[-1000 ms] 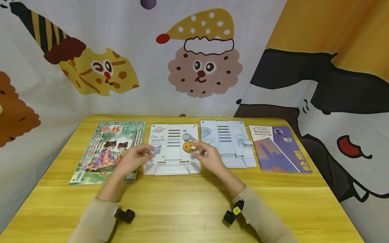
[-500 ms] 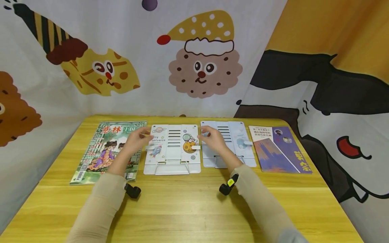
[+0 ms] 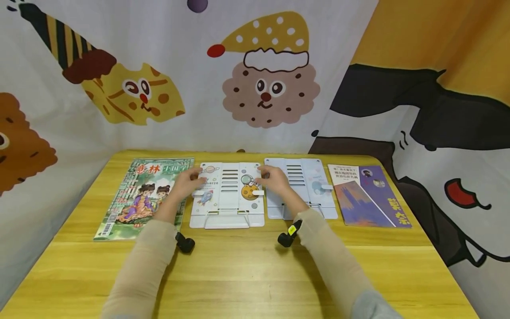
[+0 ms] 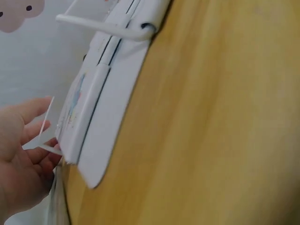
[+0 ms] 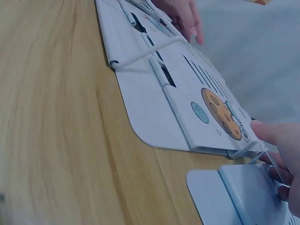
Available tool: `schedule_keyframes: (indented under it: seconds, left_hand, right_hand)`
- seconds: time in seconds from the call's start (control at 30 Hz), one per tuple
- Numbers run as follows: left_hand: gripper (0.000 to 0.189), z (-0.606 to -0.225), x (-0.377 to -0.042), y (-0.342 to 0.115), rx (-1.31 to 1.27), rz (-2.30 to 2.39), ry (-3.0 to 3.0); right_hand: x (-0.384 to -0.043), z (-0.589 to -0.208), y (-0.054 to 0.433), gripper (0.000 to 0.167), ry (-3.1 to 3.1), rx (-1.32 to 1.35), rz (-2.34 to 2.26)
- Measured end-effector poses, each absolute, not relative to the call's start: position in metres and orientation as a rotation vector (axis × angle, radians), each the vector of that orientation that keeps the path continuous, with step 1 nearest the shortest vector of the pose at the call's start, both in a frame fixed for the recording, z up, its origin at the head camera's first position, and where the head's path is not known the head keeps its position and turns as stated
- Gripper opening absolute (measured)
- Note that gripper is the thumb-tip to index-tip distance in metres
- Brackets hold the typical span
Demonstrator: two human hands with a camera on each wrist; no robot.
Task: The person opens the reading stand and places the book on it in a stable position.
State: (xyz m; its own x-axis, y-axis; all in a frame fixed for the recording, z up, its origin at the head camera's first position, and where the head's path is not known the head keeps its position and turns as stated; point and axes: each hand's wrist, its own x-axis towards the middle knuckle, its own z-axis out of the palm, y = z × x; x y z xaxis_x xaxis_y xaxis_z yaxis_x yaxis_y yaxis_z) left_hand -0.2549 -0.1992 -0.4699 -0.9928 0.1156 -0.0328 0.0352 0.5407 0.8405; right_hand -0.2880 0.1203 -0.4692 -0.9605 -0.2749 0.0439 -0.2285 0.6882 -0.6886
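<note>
A white book stand [image 3: 229,201] printed with a planet, a rocket and an astronaut on a moon lies flat on the table. My left hand [image 3: 185,182] holds its upper left edge, thumb over the printed face. At the upper right edge my right hand [image 3: 276,181] holds it the same way, overlapping the neighbouring stand in the head view. Small clear page clips [image 3: 258,192] stick out at both sides below the hands. In the right wrist view the thumb [image 5: 267,132] is at the panel's edge, the other fingers lower beside it. A wire ledge [image 3: 227,220] crosses the stand's front.
A second, pale blue book stand [image 3: 326,208] lies close on the right, with a purple-and-white book [image 3: 372,195] beyond it. A green illustrated magazine [image 3: 139,201] lies at the left, partly under the left forearm. A cartoon-printed curtain [image 3: 199,137] hangs behind the wooden table [image 3: 239,274].
Both hands have moved from low over the printed panels up to the stand's upper side edges, uncovering the side clips. Over the last half second they have closed in on those edges.
</note>
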Motion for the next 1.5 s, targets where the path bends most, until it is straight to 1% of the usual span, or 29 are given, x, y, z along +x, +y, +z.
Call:
schedule_keyframes:
  seconds: [0.2, 0.33, 0.47, 0.67, 0.9, 1.27, 1.5]
  left_hand:
    - [0.054, -0.475, -0.258, -0.194, 0.087, 1.4, 2.767]
    - [0.054, -0.478, -0.261, -0.193, 0.053, 1.403, 2.78]
    - [0.055, -0.479, -0.26, -0.193, 0.037, 1.446, 2.77]
    - [0.058, -0.473, -0.254, -0.194, 0.001, 1.558, 2.728]
    - [0.06, -0.465, -0.249, -0.194, 0.014, 1.675, 2.728]
    - [0.065, -0.452, -0.236, -0.194, 0.145, 1.783, 2.835]
    - [0.067, -0.437, -0.222, -0.194, 0.342, 1.801, 2.913]
  right_hand:
    - [-0.289, -0.467, 0.114, 0.054, 2.895, -0.433, -1.025]
    - [-0.289, -0.468, 0.114, 0.054, 2.894, -0.395, -1.021]
    - [-0.288, -0.468, 0.113, 0.055, 2.868, -0.388, -1.103]
    - [-0.284, -0.468, 0.114, 0.059, 2.884, -0.449, -1.255]
    - [-0.28, -0.463, 0.114, 0.061, 2.894, -0.483, -1.394]
    - [-0.263, -0.45, 0.113, 0.06, 2.921, -0.556, -1.638]
    - [-0.249, -0.442, 0.115, 0.059, 2.925, -0.693, -1.776]
